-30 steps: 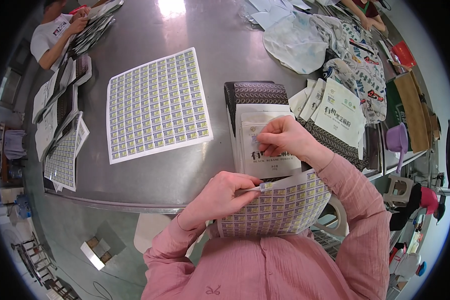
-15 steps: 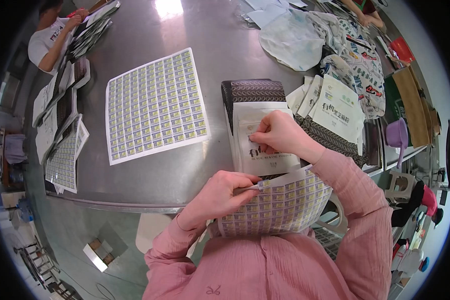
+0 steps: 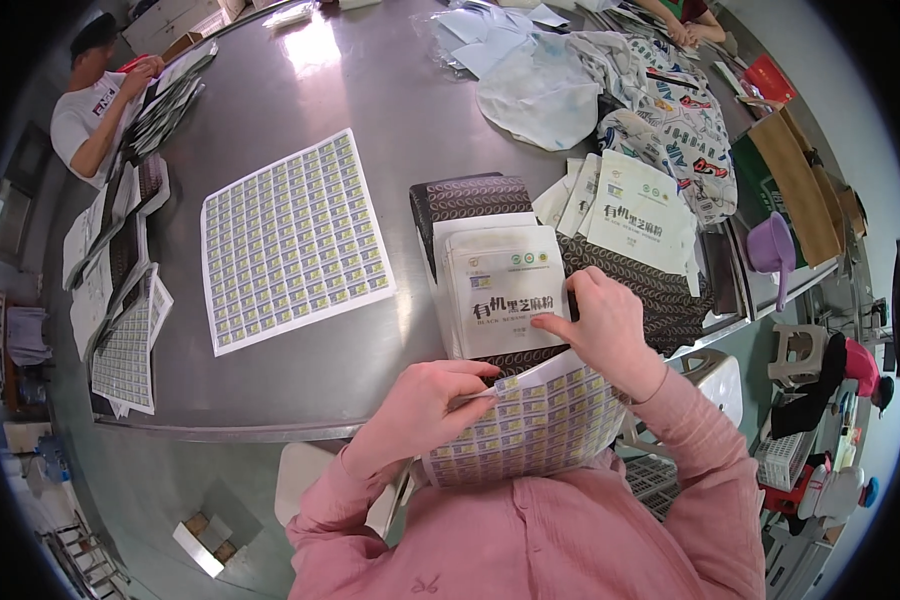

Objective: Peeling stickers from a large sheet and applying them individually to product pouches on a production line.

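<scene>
My left hand pinches the upper left edge of a sheet of small yellow-and-purple stickers, which drapes down against my lap at the table edge. Just beyond it, a white flat pouch with dark printing lies on top of a stack of like pouches. A small sticker shows at the upper left of its front. My right hand is at the pouch's right edge, thumb on the printed front and fingers bent around the side; the fingertips are partly hidden.
A full sticker sheet lies flat on the metal table. More white pouches fan out at the right, near patterned cloth and a purple scoop. Pouch piles line the left edge. Two people work at the far side.
My right hand has moved from the pouch's upper left front to its lower right edge, uncovering the small sticker. My left hand still holds the sticker sheet. The whole view has shifted slightly.
</scene>
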The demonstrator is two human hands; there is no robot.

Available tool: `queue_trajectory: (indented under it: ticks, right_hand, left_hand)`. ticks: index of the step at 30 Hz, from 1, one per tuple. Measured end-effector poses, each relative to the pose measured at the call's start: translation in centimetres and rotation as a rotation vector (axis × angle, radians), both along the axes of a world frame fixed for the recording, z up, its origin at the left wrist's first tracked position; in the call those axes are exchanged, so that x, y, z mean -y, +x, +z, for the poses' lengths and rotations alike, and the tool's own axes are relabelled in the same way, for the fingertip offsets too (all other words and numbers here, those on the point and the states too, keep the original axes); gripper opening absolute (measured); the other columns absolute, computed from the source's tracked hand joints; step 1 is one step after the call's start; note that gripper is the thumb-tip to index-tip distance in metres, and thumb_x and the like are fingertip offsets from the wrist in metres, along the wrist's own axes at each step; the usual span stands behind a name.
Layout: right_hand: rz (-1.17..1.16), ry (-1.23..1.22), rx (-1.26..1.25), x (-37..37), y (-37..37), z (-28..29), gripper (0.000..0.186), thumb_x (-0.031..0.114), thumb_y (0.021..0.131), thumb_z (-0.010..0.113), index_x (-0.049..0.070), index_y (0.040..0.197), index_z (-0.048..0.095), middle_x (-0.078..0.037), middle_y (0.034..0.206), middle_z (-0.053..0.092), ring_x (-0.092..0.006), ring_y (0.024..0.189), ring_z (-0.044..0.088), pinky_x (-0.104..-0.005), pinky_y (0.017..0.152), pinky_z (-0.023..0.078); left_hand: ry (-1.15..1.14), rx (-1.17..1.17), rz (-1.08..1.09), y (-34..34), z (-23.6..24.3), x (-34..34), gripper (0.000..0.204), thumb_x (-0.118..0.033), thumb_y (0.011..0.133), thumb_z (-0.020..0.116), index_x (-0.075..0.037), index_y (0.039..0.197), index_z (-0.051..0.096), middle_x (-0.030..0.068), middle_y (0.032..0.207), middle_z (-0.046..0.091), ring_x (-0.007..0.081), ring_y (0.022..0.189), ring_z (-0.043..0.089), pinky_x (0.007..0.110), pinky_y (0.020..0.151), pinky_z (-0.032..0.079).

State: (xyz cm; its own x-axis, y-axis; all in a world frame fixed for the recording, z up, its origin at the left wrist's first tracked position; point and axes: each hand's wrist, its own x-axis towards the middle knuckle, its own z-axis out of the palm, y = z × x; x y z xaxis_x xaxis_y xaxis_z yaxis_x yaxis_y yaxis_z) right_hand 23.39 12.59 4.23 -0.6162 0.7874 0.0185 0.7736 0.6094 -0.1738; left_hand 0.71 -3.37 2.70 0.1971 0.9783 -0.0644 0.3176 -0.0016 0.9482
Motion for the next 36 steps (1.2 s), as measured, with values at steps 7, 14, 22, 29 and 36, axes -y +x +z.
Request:
queue_trajectory:
  ticks: [7,14,22,29,36]
  right_hand:
    - [-0.136,-0.169,-0.408,-0.4,2.4,-0.7,0.034,0.027,0.085,0.086,0.005,0.097,0.063,-0.015,0.068,0.062,-0.0347,0.065,0.068,-0.0462,0.061,0.053]
    - [-0.155,0.449,-0.069,-4.1,7.7,6.2,0.038,0.017,0.083,0.085,0.007,0.117,0.071,-0.020,0.125,0.070,-0.0377,0.113,0.067,-0.0475,0.090,0.053]
    - [0.397,-0.226,-0.479,3.8,0.5,3.0,0.029,0.012,0.080,0.088,0.005,0.106,0.077,-0.015,0.131,0.068,-0.0390,0.125,0.063,-0.0483,0.103,0.054]
    - [0.423,-0.135,-0.575,3.7,-0.5,3.0,0.012,0.007,0.086,0.082,0.006,0.096,0.077,-0.012,0.109,0.074,-0.0287,0.096,0.073,-0.0414,0.079,0.060]
    - [-0.053,-1.021,-0.396,-4.3,-7.0,1.9,0.021,0.013,0.099,0.073,-0.008,0.100,0.075,-0.010,0.083,0.078,-0.0155,0.074,0.076,-0.0288,0.066,0.061]
  left_hand:
    - [0.018,-0.032,0.015,0.3,0.5,0.4,0.018,-0.007,0.093,0.074,0.007,0.103,0.079,0.0215,0.121,0.078,0.0267,0.094,0.078,0.035,0.083,0.061]
    - [-0.063,0.108,0.039,-0.4,0.6,-0.2,0.017,-0.003,0.093,0.072,0.007,0.104,0.078,0.0198,0.116,0.079,0.0239,0.093,0.077,0.034,0.081,0.060]
    - [-0.037,0.052,0.013,0.2,0.4,-1.2,0.018,-0.005,0.094,0.071,0.006,0.107,0.078,0.0165,0.115,0.079,0.0259,0.093,0.077,0.035,0.082,0.060]
    - [-0.083,0.089,0.062,0.1,0.2,-1.5,0.019,-0.006,0.096,0.070,0.007,0.108,0.078,0.0173,0.116,0.079,0.0260,0.094,0.076,0.035,0.083,0.060]
    - [-0.083,0.088,0.010,-0.4,0.0,-1.7,0.019,-0.006,0.097,0.069,0.009,0.105,0.077,0.0172,0.113,0.079,0.0254,0.094,0.074,0.035,0.085,0.058]
